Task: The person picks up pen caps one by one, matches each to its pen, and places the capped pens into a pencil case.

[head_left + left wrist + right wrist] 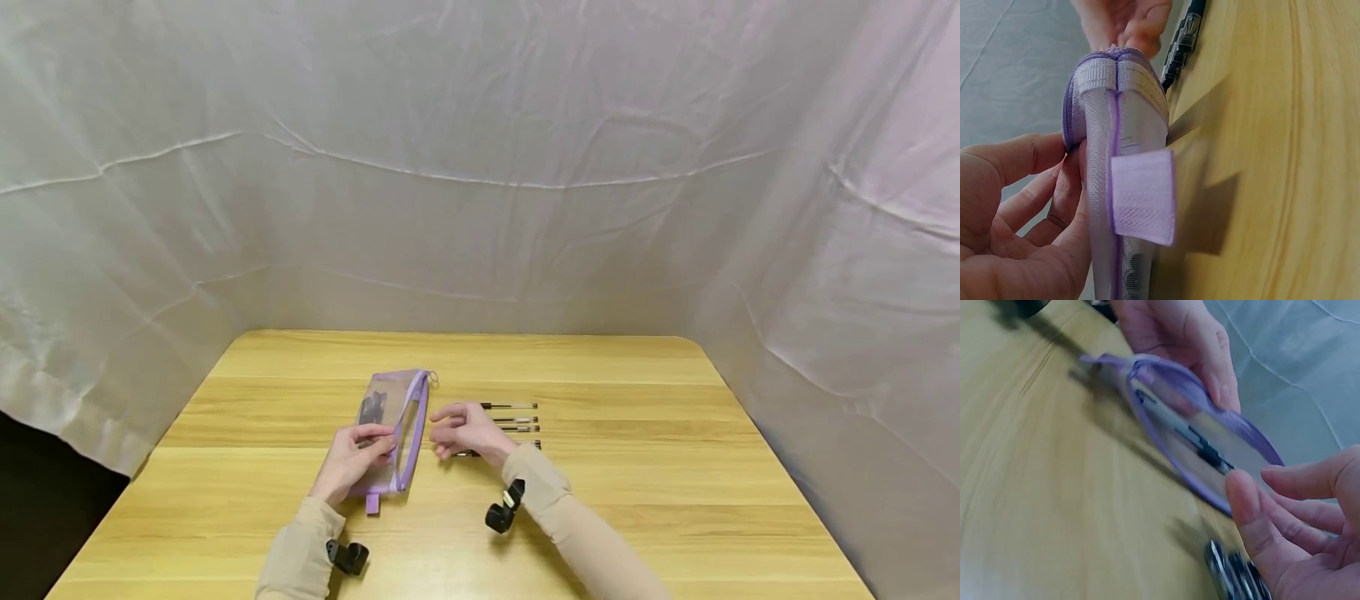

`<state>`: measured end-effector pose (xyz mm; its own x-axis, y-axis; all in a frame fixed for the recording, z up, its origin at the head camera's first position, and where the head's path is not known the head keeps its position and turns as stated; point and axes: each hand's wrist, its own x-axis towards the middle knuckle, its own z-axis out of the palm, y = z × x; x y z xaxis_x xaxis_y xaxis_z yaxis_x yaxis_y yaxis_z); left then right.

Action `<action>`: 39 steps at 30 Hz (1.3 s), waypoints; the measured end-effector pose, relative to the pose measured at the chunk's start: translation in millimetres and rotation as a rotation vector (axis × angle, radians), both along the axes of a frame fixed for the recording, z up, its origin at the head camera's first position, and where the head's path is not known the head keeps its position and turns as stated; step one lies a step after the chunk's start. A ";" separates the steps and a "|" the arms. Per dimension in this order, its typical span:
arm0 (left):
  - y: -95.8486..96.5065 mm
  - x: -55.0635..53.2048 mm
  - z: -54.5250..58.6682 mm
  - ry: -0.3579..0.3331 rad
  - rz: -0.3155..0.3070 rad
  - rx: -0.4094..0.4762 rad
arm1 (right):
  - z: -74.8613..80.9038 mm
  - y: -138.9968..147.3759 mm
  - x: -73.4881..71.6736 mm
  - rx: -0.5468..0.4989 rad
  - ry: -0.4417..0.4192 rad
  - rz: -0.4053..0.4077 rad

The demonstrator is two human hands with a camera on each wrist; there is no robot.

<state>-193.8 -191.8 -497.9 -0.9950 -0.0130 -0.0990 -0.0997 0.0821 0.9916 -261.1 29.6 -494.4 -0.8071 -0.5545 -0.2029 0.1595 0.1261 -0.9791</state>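
Note:
A mesh pouch (380, 421) with purple trim lies on the table, its zipped side gaping toward the right. My left hand (356, 458) pinches the upper edge of the opening between thumb and fingers, which lifts it. Inside the pouch a pen (1179, 428) shows through the gap in the right wrist view. My right hand (467, 429) hovers just right of the opening, thumb and index finger parted with nothing between them. In the right wrist view its thumb tip overlaps the pen's near end. Several black-and-clear pens (517, 429) lie in a row, partly hidden under this hand.
Purple fabric tab (372, 504) sticks out of the pouch's near end, and a small ring (433, 379) hangs at its far end. The wooden table (637, 467) has a grey curtain (480, 242) behind and at both sides. Each wrist carries a black camera (501, 517).

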 end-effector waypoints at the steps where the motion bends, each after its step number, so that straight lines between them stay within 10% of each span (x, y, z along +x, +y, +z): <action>1: 0.2 -0.1 -0.4 -0.002 0.004 0.003 | -0.2 5.4 1.6 0.026 0.037 -0.003; 10: -0.1 0.1 -0.6 -0.002 -0.005 0.004 | -3.2 61.1 15.6 0.385 0.487 0.026; 39: -1.1 -0.1 -3.7 -0.008 -0.017 -0.016 | -14.1 104.4 19.2 0.622 0.725 -0.059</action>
<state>-193.9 -193.0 -501.6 -0.9943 0.0021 -0.1066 -0.1059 0.0995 0.9894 -241.9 134.0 -508.5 -0.8755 -0.4699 0.1129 -0.4364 0.6681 -0.6026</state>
